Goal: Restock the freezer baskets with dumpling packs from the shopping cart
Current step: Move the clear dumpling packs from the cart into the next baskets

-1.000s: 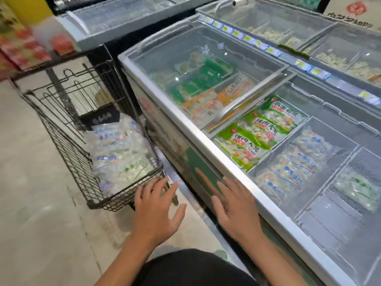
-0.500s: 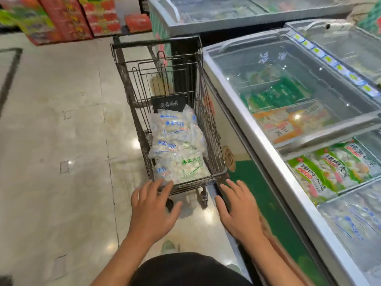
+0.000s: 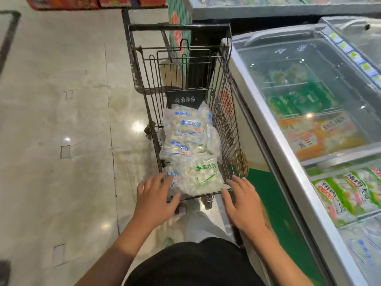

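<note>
Pale tiled floor (image 3: 55, 120): fills the left of the scene, glossy with light spots; its far edge meets red boxes (image 3: 68, 1) that are cut off by the top of the frame.
Left hand (image 3: 153, 196): fingers spread and nearly straight, holding nothing, at the near left corner of the cart; the fingertips overlap the nearest blue-printed pack, though whether they touch it or hover over it cannot be told.
Shopping cart (image 3: 224, 120): dark wire, standing just beside the freezer's left wall, its near rim partly hidden behind both hands.
Dumpling packs (image 3: 185, 145): clear bags piled in the cart's near half, blue print on the far ones, green print on the nearest pack (image 3: 203, 176); that one lies between the two hands, just beyond the fingers.
Hard to make out: how many packs sit under the top layer, since they overlap.
Right hand (image 3: 241, 200): fingers splayed and relaxed, gripping nothing, at the cart's near right corner; contact with the rim cannot be told. The two hands are well apart, one at each near corner.
Chest freezer (image 3: 274, 141): right side of the scene, with a glass lid (image 3: 309, 79) over its far part; goods beneath are blurred by glare.
Freezer baskets (image 3: 350, 195): green packs near the lid's edge, clear blue-printed packs nearer still, all cut off at the right border.
</note>
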